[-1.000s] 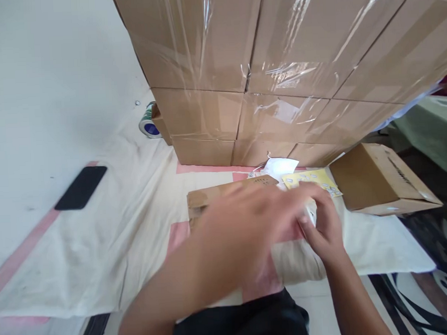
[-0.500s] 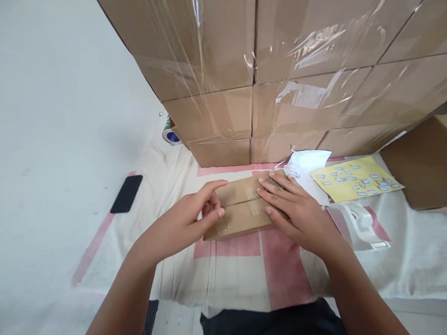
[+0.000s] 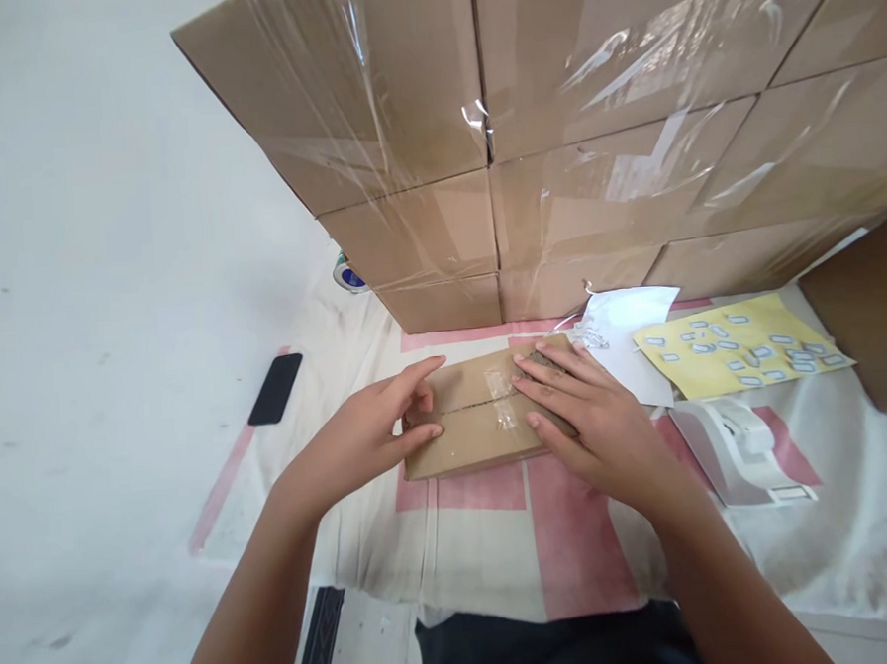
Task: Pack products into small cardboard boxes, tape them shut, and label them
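A small flat cardboard box (image 3: 470,420) lies on a cream and pink cloth (image 3: 491,538) in front of me, its two top flaps meeting in a seam with a short strip of clear tape across it. My left hand (image 3: 378,430) rests on the box's left end with the fingers stretched out. Flat on the right half of the box lies my right hand (image 3: 593,418), fingers spread and pressing down. Neither hand holds anything.
A wall of stacked cardboard boxes (image 3: 552,138) wrapped in clear film rises just behind. A white tape dispenser (image 3: 739,445), a yellow sticker sheet (image 3: 742,356) and white paper (image 3: 626,332) lie to the right. A black phone (image 3: 275,388) lies on the floor at left; a tape roll (image 3: 347,275) sits by the stack.
A second ago my hands were blurred in motion over the box, the right near the dispenser. Now both lie flat on the box, and the dispenser sits on the cloth.
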